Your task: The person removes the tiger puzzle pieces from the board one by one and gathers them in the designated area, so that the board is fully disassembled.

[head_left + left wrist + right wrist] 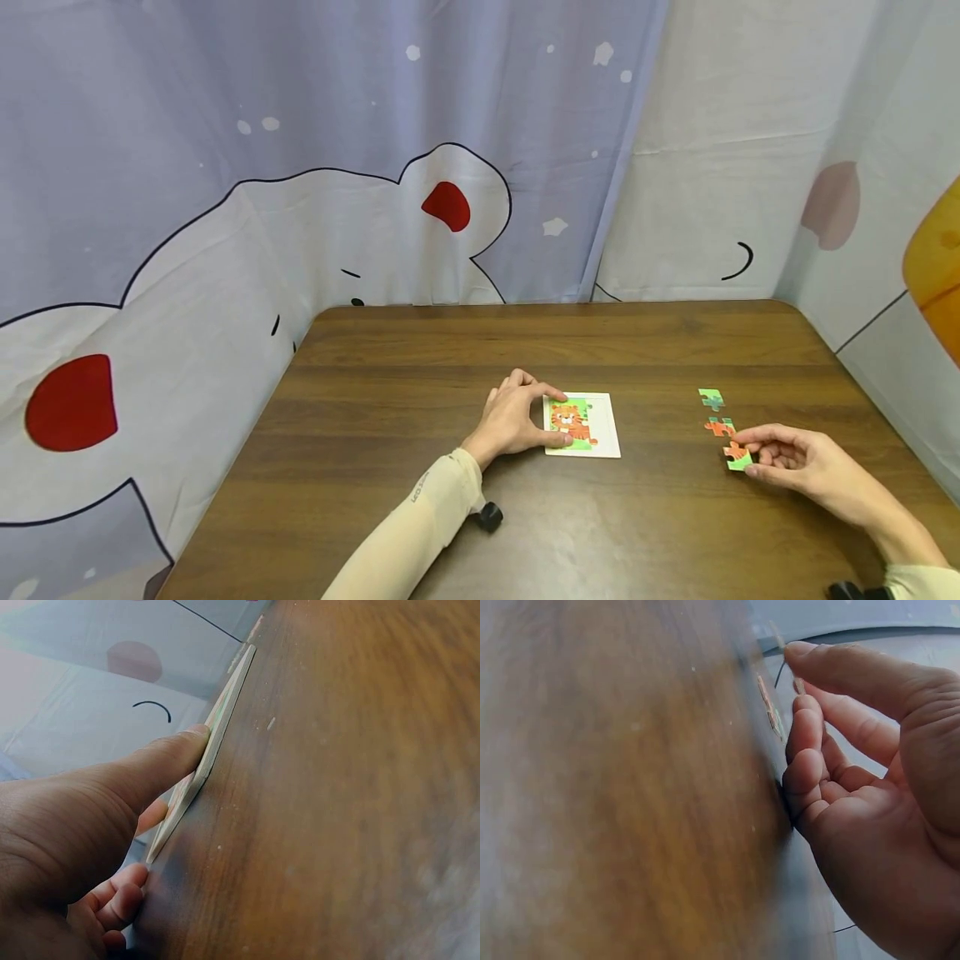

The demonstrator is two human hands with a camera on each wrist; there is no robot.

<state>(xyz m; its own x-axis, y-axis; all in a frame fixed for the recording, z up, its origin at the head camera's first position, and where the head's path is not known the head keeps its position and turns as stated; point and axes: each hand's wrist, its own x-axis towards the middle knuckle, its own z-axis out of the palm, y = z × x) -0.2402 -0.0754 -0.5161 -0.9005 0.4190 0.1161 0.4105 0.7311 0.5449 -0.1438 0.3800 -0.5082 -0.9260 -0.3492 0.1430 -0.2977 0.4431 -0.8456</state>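
Note:
A square white-bordered puzzle board (606,429) lies on the table, its left part filled with a tiger picture (572,423) on green. My left hand (513,421) rests its thumb and forefinger on the board's left side. In the left wrist view, the left thumb (169,761) lies on the board's face (191,784), seen nearly edge-on. To the right, my right hand (810,467) pinches an orange-and-green puzzle piece (738,458) between thumb and forefinger. That piece is mostly hidden by fingers (862,671) in the right wrist view.
Two loose puzzle pieces lie beyond the right hand: an orange one (720,427) close by and a green one (711,399) farther back. The brown wooden table (420,350) ends at a patterned curtain (360,242) behind and at the sides.

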